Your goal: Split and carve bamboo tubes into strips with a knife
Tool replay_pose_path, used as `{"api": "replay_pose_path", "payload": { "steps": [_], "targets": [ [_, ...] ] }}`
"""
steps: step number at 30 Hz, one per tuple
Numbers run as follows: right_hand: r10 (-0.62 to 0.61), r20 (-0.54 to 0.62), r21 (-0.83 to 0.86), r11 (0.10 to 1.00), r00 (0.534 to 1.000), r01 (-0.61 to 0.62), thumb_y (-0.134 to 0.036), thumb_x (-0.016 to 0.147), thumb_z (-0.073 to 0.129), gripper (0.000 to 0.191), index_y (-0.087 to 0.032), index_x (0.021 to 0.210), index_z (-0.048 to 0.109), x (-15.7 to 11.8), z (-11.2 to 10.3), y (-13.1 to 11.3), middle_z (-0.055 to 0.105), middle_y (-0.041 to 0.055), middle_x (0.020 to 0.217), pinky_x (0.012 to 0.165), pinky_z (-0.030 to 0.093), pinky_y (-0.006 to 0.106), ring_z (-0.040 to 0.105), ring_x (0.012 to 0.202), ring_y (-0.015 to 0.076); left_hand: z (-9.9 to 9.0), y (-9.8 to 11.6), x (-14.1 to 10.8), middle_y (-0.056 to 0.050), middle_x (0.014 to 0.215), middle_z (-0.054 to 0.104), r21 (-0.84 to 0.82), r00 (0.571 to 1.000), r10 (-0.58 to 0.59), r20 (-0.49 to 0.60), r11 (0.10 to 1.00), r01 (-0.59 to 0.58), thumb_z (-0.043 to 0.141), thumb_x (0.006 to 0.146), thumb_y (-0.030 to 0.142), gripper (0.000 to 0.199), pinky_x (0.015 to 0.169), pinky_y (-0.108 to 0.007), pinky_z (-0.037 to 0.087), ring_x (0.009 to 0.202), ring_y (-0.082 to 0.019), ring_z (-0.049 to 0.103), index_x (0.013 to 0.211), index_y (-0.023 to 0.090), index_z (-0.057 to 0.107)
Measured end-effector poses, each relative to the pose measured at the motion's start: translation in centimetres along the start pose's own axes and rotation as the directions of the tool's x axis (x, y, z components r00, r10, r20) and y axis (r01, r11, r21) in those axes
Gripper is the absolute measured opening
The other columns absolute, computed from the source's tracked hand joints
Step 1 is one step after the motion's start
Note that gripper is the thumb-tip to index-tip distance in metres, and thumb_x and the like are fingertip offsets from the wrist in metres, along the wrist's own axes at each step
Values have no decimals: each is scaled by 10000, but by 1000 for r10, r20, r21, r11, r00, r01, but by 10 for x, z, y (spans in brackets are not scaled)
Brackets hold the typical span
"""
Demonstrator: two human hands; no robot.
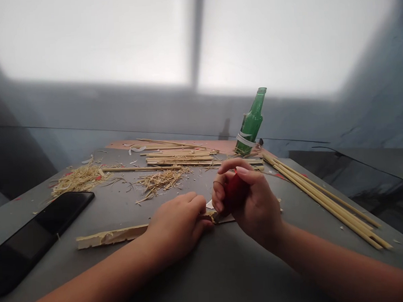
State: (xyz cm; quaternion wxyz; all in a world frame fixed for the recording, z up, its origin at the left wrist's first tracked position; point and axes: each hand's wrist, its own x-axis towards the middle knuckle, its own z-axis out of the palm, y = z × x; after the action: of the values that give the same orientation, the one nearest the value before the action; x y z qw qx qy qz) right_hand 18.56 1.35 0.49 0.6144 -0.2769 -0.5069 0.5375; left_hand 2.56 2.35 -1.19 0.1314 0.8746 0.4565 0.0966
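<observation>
My left hand point(178, 222) is closed over a long, pale, rough-edged strip point(113, 236) that lies across the grey table in front of me. The strip's left end sticks out past my wrist. Upright in the fist of my right hand point(260, 211) is a red-handled tool point(236, 192). Its short metal tip meets the strip just right of my left fingertips, where the surface looks chipped and yellowish. The tool's exact kind is hidden by my fingers.
Behind my hands lie several thin bamboo sticks point(180, 160) and piles of shavings point(162, 182). A green bottle point(252, 126) stands tilted at the back. More long sticks point(322, 196) run along the right edge. A black phone point(40, 236) lies at left.
</observation>
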Motion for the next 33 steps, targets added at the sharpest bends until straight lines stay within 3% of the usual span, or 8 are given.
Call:
{"api": "replay_pose_path", "payload": {
  "steps": [5,10,16,23,29,33],
  "targets": [
    [-74,28,-98,992,997,76,-265,886,472,141,-260,863,612,-6,-5,-4,623,-37,629,451,474,263,576,510,162,1,-1,1,-26,984,648,9,1000,8,-7,1000,-8,619,927,317,112,704,-338,440,904,-245,615,887,237,552],
    [-72,76,-129,988,995,81,-369,902,495,192,-247,793,595,-11,-12,-3,631,-26,560,459,459,252,572,507,161,3,-2,-3,-36,987,651,35,1000,22,-22,999,-22,605,934,332,112,713,-358,448,910,-261,618,903,237,554],
    [-94,7,-68,993,996,94,-436,936,474,249,-252,797,567,-6,-15,1,636,-32,560,423,491,264,576,460,166,7,-4,-3,-50,978,657,70,995,80,-63,995,-76,584,936,331,105,727,-366,468,901,-268,620,925,227,573],
    [49,-119,67,997,992,-42,-453,843,568,258,-231,713,585,3,-12,-1,570,-38,490,452,474,255,546,448,147,12,-6,-4,-67,988,641,107,988,102,-116,990,-90,547,951,368,143,728,-391,479,904,-285,614,948,226,570],
    [98,-73,59,994,992,-94,-644,738,690,453,-206,654,610,-5,-8,3,539,-41,459,488,441,239,502,438,117,13,-8,-4,-64,952,632,96,987,115,-113,990,-105,536,957,386,166,732,-403,478,890,-285,609,920,225,553],
    [102,-34,6,995,994,-102,-600,685,807,445,-217,664,581,-13,-7,6,531,-66,467,500,423,232,482,450,107,13,-10,-4,-60,931,626,84,983,136,-121,988,-126,523,956,395,182,730,-408,476,879,-283,603,869,235,526]
  ]
}}
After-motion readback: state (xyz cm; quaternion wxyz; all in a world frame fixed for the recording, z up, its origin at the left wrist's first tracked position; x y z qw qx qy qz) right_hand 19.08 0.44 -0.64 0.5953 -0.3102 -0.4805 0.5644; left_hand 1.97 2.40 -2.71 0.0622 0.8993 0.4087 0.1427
